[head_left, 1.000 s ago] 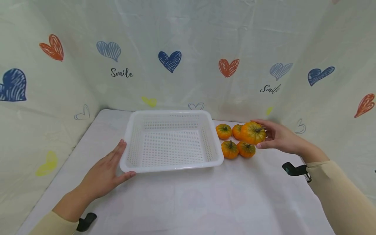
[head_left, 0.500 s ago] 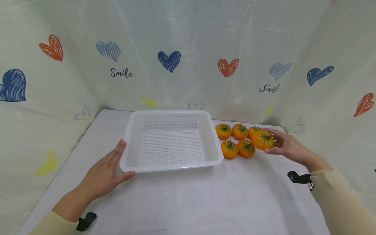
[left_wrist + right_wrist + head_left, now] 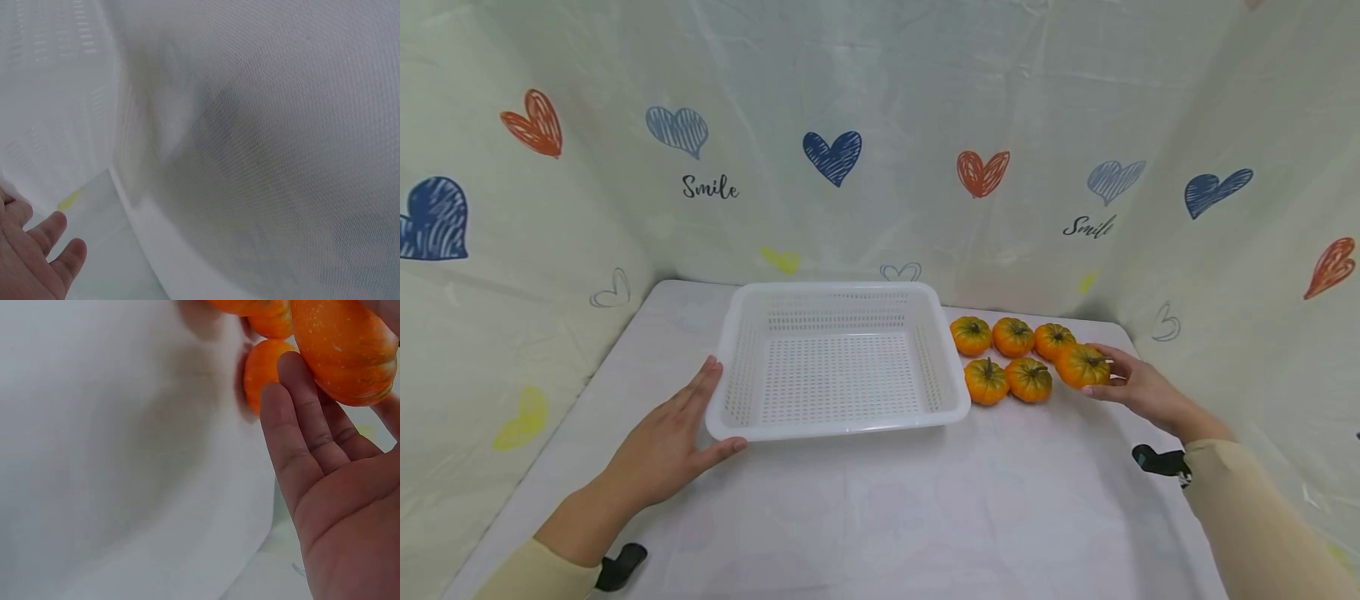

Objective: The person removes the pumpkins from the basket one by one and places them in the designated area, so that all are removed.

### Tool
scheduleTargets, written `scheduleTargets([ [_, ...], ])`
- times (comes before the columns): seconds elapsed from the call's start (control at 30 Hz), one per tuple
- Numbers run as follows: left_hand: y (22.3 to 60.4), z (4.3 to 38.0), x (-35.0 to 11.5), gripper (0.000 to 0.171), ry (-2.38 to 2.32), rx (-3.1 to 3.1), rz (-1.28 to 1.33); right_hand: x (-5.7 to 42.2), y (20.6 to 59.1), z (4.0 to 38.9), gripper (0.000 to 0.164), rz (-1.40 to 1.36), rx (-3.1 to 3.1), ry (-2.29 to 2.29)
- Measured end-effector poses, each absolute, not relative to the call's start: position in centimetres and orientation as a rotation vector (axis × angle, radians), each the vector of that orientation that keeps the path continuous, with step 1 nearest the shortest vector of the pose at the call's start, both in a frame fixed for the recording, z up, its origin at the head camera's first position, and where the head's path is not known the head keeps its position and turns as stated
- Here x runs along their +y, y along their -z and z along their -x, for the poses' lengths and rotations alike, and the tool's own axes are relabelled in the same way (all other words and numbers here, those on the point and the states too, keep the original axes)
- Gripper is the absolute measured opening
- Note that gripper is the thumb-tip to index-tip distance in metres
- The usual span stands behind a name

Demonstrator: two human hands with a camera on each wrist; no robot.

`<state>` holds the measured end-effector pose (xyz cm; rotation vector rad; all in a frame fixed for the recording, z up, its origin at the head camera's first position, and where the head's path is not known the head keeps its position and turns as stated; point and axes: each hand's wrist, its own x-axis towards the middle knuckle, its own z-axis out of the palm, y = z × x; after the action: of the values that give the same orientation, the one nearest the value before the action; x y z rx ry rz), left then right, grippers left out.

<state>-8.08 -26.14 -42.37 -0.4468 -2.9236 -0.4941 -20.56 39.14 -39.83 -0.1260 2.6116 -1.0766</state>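
Observation:
A white plastic basket (image 3: 838, 430) with slotted walls stands in the middle of the table, nothing inside it. My left hand (image 3: 658, 454) rests against its left side, fingers straight along the rim and thumb at the near corner. At the right, my right hand (image 3: 1142, 390) holds a small orange-green pumpkin (image 3: 1082, 367) between thumb and fingers. In the right wrist view that pumpkin (image 3: 344, 350) sits above the fingers, apart from the table. Several like pumpkins (image 3: 1012, 337) lie in two rows between the basket and this hand.
The table (image 3: 880, 517) has a white cloth over it. A pale curtain (image 3: 910, 92) printed with hearts hangs behind and at both sides, close to the table's edges.
My right hand has moved right and slightly toward me with its pumpkin, uncovering a pumpkin at the back row's right end. The left hand and basket have stayed still.

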Motion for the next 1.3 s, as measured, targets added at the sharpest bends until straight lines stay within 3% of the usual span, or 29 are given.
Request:
scheduleTargets([
  [0.6, 42.4, 8.1, -26.1, 0.113, 0.486, -2.94, 0.432, 40.3, 44.1, 21.8, 0.105, -0.042, 2.539, 1.082],
  [1.3, 42.4, 8.1, -26.2, 0.112, 0.486, -2.947, 0.434, 40.1, 45.2, 23.2, 0.112, -0.126, 2.52, 1.049],
])
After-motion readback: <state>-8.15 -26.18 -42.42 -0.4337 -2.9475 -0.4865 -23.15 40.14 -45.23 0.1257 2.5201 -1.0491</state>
